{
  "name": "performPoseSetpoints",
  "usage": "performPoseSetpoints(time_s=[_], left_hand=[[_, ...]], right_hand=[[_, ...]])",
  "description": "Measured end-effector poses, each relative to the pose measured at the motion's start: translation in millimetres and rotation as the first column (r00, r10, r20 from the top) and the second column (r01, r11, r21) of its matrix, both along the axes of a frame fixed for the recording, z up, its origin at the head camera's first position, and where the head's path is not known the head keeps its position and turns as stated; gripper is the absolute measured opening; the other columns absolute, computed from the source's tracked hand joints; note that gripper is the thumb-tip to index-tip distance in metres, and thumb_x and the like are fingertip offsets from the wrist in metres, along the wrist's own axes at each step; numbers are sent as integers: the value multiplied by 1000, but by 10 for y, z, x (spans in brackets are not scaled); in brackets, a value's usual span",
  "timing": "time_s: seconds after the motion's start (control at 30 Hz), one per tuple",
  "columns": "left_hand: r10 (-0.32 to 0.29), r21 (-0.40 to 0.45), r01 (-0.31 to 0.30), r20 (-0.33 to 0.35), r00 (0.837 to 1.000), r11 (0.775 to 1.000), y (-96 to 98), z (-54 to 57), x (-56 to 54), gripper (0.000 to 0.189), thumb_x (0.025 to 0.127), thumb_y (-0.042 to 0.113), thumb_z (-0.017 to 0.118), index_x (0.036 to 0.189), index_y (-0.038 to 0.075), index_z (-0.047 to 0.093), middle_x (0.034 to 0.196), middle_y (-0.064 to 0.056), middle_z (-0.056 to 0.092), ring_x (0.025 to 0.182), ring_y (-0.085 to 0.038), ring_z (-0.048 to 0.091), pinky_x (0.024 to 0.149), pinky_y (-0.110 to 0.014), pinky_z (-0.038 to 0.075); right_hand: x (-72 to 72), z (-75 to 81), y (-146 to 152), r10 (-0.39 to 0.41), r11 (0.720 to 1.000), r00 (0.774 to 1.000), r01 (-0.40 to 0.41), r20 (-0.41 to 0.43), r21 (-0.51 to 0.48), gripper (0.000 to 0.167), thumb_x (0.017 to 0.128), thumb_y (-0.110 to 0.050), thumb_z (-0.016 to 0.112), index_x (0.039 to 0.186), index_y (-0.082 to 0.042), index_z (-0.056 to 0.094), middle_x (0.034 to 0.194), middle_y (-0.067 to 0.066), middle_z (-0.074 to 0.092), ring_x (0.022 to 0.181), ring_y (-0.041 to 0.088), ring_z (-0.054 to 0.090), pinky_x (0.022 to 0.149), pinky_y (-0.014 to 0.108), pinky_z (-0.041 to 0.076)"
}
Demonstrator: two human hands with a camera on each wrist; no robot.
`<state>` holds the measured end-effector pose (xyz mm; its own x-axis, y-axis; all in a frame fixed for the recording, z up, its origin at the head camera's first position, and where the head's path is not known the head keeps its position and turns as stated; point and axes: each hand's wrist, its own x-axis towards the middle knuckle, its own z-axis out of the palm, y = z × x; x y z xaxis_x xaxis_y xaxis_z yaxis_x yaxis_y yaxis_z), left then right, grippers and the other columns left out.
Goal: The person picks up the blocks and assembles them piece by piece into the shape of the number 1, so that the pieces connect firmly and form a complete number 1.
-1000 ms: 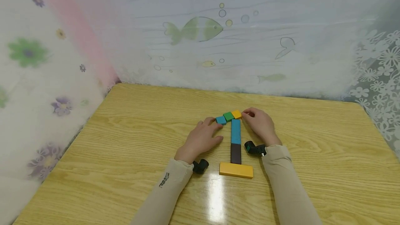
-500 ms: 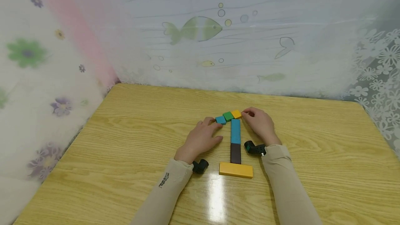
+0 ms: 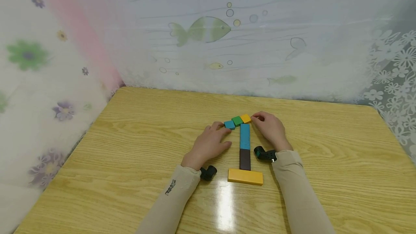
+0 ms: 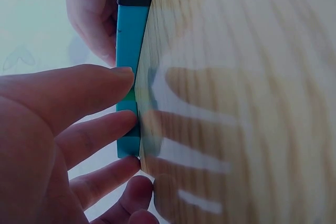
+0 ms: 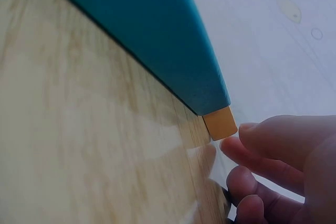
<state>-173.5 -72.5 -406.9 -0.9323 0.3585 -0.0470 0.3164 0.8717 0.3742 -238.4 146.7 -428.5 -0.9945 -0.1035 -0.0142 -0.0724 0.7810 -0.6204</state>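
Note:
On the wooden table, a small blue block [image 3: 229,125], a green block [image 3: 237,121] and a small yellow block [image 3: 246,118] form a slanting row. My left hand [image 3: 209,145] lies beside the blue end, its index and middle fingertips against that block. Its thumb is spread toward the long blue block [image 3: 245,136], which it overlaps in the left wrist view. My right hand [image 3: 270,129] has thumb and index fingertips at the outer corner of the small yellow block [image 5: 220,123], pinching it lightly. The other right fingers are curled.
Below the row, the long blue block meets a dark brown block [image 3: 245,159], and a wide yellow block [image 3: 245,176] lies crosswise at its foot. Black wrist cameras sit beside both cuffs. Patterned sheets stand behind and left of the table [image 3: 136,125].

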Motion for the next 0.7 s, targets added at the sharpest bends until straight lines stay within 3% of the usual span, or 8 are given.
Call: performPoseSetpoints(time_s=[0.7], left_hand=[[0, 25, -1, 22, 1000, 1000, 14, 2, -11, 40, 88, 41, 52, 123, 23, 53, 132, -1, 36, 112, -23, 40, 83, -39, 42]], right_hand=[[13, 38, 49, 33, 998, 999, -32, 23, -50, 31, 90, -39, 49, 109, -16, 60, 109, 8, 58, 95, 26, 53, 80, 42, 40]])
